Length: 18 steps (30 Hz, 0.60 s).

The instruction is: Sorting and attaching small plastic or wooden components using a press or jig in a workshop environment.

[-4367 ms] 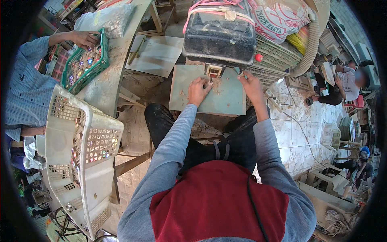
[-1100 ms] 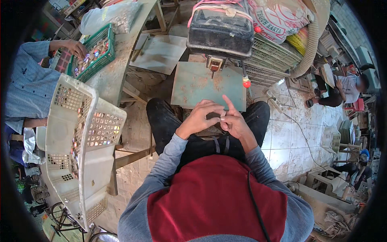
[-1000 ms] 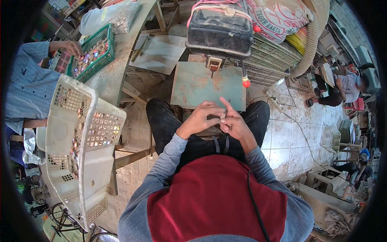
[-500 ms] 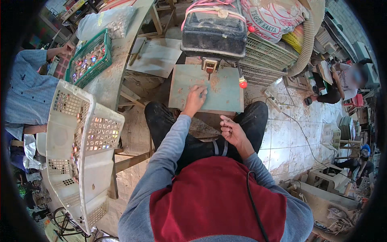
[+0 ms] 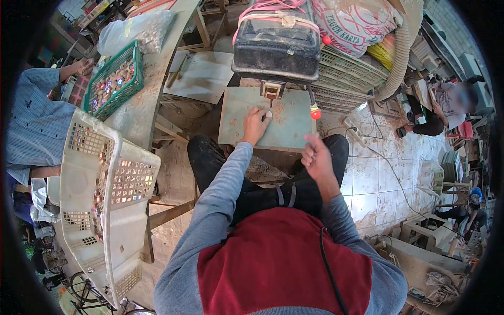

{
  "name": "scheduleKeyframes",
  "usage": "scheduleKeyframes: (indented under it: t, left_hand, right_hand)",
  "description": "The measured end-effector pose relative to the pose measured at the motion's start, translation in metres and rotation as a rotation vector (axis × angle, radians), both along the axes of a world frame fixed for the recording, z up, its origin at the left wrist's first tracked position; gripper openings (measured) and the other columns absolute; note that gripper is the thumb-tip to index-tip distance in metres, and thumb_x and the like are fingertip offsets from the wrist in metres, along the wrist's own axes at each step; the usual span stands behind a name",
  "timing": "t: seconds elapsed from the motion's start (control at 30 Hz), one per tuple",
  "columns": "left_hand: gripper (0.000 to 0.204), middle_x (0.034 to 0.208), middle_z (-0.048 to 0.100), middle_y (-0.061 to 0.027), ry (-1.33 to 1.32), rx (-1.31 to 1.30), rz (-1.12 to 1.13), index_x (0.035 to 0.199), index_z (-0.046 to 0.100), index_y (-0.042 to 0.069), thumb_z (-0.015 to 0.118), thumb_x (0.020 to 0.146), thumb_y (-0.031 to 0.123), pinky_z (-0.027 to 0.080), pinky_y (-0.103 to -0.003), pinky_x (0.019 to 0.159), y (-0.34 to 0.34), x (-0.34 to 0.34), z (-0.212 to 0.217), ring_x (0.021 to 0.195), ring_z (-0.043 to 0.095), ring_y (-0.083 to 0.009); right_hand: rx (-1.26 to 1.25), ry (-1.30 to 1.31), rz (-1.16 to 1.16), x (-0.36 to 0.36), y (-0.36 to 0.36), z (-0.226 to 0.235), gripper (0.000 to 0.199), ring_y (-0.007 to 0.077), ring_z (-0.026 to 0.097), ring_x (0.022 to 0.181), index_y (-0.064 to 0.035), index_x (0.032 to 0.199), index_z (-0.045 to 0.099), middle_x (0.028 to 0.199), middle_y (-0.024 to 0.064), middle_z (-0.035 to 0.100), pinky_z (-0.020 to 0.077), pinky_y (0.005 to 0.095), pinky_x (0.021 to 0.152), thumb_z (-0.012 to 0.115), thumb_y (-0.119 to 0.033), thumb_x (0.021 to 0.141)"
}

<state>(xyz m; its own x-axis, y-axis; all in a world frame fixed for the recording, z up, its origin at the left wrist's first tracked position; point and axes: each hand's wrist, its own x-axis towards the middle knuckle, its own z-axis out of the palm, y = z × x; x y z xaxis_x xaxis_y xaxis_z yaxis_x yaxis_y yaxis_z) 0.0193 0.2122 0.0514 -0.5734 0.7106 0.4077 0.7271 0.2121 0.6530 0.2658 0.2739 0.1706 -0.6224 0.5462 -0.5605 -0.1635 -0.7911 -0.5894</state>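
On the pale green work table [image 5: 239, 118] of a drill press, my left hand [image 5: 255, 126] pinches a small round pale piece [image 5: 269, 114] just below the bit. The press has a dusty black housing [image 5: 276, 47] tied round with pink cord, and its chuck [image 5: 271, 92] points down at the table. My right hand [image 5: 317, 160], slightly blurred, is raised off the table's near right corner. Its index finger is stretched out, the others loosely bent, and nothing shows in it. A lever with a red ball knob [image 5: 315, 113] hangs above that hand, apart from it.
Brown shavings [image 5: 281, 107] lie around the bit. At left stand a white plastic crate [image 5: 118, 220] and a green basket [image 5: 139, 79] of small round pieces on a bench. A co-worker's blue sleeve [image 5: 42, 79] is beside them. Cables [image 5: 388, 163] cross the tiled floor at right.
My right hand has risen from near my lap, up and to the right toward the red knob. My left hand has shifted slightly right, and the pale round piece now shows at its fingertips.
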Motion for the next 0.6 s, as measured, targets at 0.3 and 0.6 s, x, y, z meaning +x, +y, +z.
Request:
scheduleKeyframes:
  t: [0.3, 0.6]
  left_hand:
    - [0.026, 0.090, 0.062, -0.0069, -0.081, -0.059, 0.088, 0.091, 0.072, 0.008, 0.080, 0.075, 0.027, 0.046, -0.046, 0.086, 0.020, -0.010, 0.002, 0.089, 0.062, -0.0302]
    - [0.032, 0.092, 0.064, -0.0084, -0.048, -0.120, 0.086, 0.101, 0.072, 0.007, 0.079, 0.078, 0.028, 0.049, -0.040, 0.080, 0.018, -0.012, 0.005, 0.087, 0.063, -0.0291]
  right_hand:
    - [1.087, -0.315, 0.144, -0.029, 0.043, 0.072, 0.041, 0.0080, 0.052, 0.054, -0.0010, 0.120, 0.064, 0.064, 0.0009, 0.055, 0.0393, 0.0271, 0.050, 0.060, -0.036, 0.099]
    - [1.431, -0.634, 0.207, -0.056, 0.085, 0.012, 0.043, 0.0371, 0.069, 0.086, -0.0001, 0.124, 0.062, 0.094, 0.0216, 0.070, 0.0517, 0.0397, 0.075, 0.063, -0.031, 0.094]
